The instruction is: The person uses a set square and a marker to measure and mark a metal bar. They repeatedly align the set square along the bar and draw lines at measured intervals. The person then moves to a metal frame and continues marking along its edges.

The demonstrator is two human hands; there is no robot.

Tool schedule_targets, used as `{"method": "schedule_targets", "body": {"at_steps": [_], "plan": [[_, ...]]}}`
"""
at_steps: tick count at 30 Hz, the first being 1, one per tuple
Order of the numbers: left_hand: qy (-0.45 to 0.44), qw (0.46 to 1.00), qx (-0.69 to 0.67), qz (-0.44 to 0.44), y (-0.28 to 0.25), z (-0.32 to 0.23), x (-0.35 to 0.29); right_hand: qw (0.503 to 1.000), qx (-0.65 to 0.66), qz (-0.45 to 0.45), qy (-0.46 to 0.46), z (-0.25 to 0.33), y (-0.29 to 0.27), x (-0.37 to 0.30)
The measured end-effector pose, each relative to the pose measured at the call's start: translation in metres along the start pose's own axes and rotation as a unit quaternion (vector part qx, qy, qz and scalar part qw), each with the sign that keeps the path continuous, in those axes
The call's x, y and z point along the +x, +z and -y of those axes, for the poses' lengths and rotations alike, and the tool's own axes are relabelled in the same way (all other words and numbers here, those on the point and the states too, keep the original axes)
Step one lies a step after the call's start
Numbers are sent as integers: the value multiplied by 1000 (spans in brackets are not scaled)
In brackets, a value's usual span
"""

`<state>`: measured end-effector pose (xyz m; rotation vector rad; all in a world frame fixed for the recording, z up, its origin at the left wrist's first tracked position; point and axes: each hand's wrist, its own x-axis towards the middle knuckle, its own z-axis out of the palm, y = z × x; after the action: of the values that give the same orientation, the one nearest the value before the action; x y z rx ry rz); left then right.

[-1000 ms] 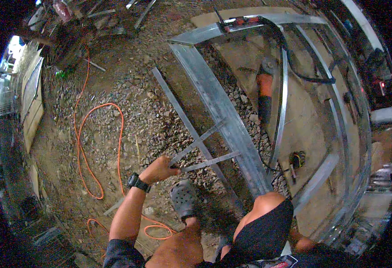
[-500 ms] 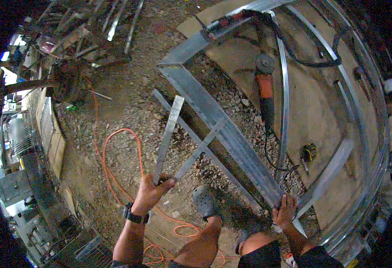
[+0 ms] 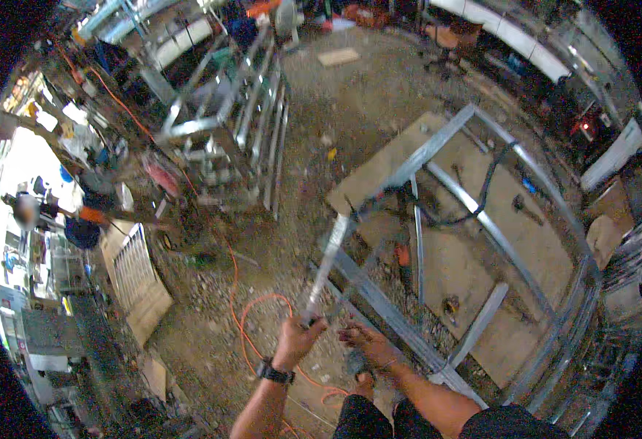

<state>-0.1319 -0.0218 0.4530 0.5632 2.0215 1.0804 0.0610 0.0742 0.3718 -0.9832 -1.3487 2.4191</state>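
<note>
My left hand is closed around the lower ends of two flat metal strips. The brighter metal strip slants up and away; the second, blurred one spreads to the right across the frame's edge. Just right of it, my right hand hovers near the strips' lower ends, its fingers smeared by motion. Beyond both hands lies a large metal frame of welded-looking grey tubing on the ground. A short metal bar lies inside its near right part.
An orange cord loops over the gravel at left. Within the frame are an angle grinder, partly hidden, a tape measure and a dark cable. A rack of metal tubing stands at far left.
My right hand has left the frame's near corner and come over beside my left hand. The left hand still holds the strips. The view has tilted up, showing more of the workshop.
</note>
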Motion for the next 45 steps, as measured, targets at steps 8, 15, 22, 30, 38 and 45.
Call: {"method": "schedule_targets", "body": {"at_steps": [8, 15, 22, 30, 38, 45], "plan": [[19, 997, 53, -46, -120, -221, -68, 974, 77, -174, -122, 216, 134, -24], [201, 966, -82, -139, -228, -310, -28, 870, 36, -416, -263, 362, 44, -34], [282, 928, -204, -134, -290, -436, 42, 691, -219, -622, -296, 303, -97, 64], [294, 885, -329, -149, -320, -511, 169, 783, -217, -572, -114, 347, -31, 156], [298, 873, -375, -86, -337, -539, 342, 664, -391, -612, -178, 436, -9, 269], [249, 873, -418, -31, -349, -587, 475, 656, -338, -660, -140, 467, 12, 323]]}}
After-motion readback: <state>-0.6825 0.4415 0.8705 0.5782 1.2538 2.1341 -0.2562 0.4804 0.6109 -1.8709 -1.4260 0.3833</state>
